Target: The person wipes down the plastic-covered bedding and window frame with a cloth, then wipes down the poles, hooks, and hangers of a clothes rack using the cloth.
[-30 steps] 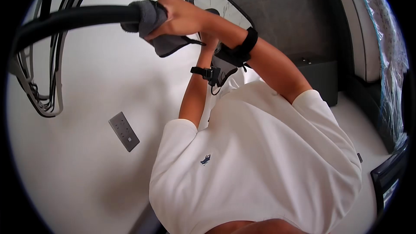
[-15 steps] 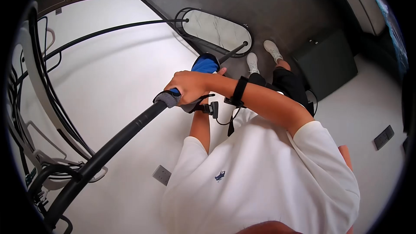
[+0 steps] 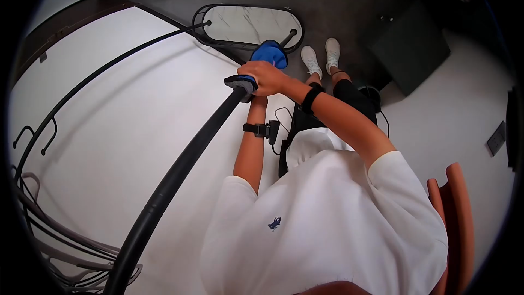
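Note:
My right hand [image 3: 266, 78] is closed around a blue and grey cloth [image 3: 269, 53] wrapped on a black upright pole [image 3: 177, 169]. The cloth has a dark edge and bulges out both above and below my fist in view. My left forearm [image 3: 252, 147], with a black strap and small device on the wrist, reaches up to the same spot. Behind my right hand, the fingers of my left hand are hidden. Beyond the cloth, the pole meets an oval rack base [image 3: 245, 24] with a white marble-look top and black rim.
Several hangers [image 3: 82, 265] hang at the lower left, near a curved black pole with hooks [image 3: 54, 125]. A dark box [image 3: 409, 49] stands right of my white shoes [image 3: 311, 61]. An orange-brown chair back [image 3: 461, 224] is at the right. The white wall [image 3: 164, 93] runs along the left.
My right hand and the cloth have moved down the pole, closer to the rack base. The view has shifted, so the hangers sit lower and more of the chair shows.

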Tool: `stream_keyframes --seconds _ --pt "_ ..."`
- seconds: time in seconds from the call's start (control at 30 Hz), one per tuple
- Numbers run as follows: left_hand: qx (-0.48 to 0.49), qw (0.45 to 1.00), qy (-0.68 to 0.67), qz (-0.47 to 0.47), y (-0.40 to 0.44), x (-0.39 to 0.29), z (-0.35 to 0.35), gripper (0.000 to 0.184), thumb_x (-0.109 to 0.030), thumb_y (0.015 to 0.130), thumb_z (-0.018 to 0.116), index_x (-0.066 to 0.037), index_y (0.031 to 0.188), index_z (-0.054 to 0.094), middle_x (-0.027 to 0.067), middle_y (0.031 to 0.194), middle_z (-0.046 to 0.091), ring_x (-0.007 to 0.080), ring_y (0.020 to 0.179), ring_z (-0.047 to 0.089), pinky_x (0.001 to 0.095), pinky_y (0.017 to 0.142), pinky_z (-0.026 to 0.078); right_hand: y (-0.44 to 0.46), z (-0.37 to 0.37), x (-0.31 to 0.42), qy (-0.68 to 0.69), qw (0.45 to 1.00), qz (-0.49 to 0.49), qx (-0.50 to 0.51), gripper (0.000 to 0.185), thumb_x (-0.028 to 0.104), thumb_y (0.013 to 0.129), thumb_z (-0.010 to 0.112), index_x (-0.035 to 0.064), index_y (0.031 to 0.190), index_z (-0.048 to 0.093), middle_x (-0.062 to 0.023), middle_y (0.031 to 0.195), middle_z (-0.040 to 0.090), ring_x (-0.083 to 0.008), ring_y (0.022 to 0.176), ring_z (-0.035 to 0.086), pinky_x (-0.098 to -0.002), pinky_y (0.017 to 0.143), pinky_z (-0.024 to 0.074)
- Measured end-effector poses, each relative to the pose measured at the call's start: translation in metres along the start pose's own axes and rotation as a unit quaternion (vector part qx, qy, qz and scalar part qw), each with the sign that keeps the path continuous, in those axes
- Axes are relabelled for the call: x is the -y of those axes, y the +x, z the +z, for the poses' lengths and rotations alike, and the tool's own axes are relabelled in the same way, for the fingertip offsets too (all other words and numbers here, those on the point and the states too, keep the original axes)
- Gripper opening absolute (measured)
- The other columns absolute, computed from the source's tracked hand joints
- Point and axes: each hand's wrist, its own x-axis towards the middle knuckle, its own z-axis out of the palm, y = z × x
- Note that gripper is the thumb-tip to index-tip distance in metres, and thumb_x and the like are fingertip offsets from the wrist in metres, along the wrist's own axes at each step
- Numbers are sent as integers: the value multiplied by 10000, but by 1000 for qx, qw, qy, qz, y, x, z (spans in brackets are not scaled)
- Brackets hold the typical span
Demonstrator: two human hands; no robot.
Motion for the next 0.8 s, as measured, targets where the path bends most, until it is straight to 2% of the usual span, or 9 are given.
stream_keyframes --seconds 0.1,0.17,0.4,0.57,0.63,0.67,0.8 --pt "20 1000 -1 -18 7 13 11 592 -455 926 541 -86 1380 443 91 1375 481 217 1214 460 311 1010 349 -12 6 -18 0 999 31 -21 232 157 640 695 86 803 546 -120 777 583 -345 808 574 -440 707 448" --pt "23 999 -4 -23 20 21 18 583 -443 927 547 -87 1377 445 92 1371 484 215 1211 464 310 1006 354 -8 6 -36 -6 999 10 -49 244 152 644 698 91 825 546 -117 778 580 -341 811 570 -439 710 449" --pt "33 998 -8 -57 60 68 51 553 -401 927 565 -89 1370 452 94 1359 492 207 1202 477 309 992 372 -23 6 -102 6 998 43 43 282 158 673 706 83 901 558 -106 840 579 -334 856 561 -421 742 443" --pt "33 996 -26 -79 93 103 76 533 -371 928 578 -90 1364 457 95 1350 498 201 1195 486 309 982 385 -26 14 -145 7 998 47 44 293 164 671 712 87 909 560 -106 839 584 -333 860 562 -429 747 444" --pt "28 995 -21 -93 109 116 96 525 -359 928 583 -90 1362 459 95 1347 500 199 1192 489 308 978 391 -37 4 -177 10 998 48 32 255 102 634 679 98 838 527 -92 798 586 -326 837 578 -435 753 454" --pt "26 995 -24 -95 117 121 102 521 -353 928 586 -91 1361 460 96 1345 502 198 1191 491 308 977 393 -38 10 -186 20 1000 18 6 267 106 633 684 98 860 544 -88 819 600 -326 863 586 -435 766 459" --pt "23 993 -34 -113 144 141 120 506 -329 929 596 -92 1356 464 97 1338 506 194 1186 499 307 969 404 -41 12 -218 21 998 53 4 294 182 694 713 106 954 599 -104 884 620 -334 886 583 -416 807 454"
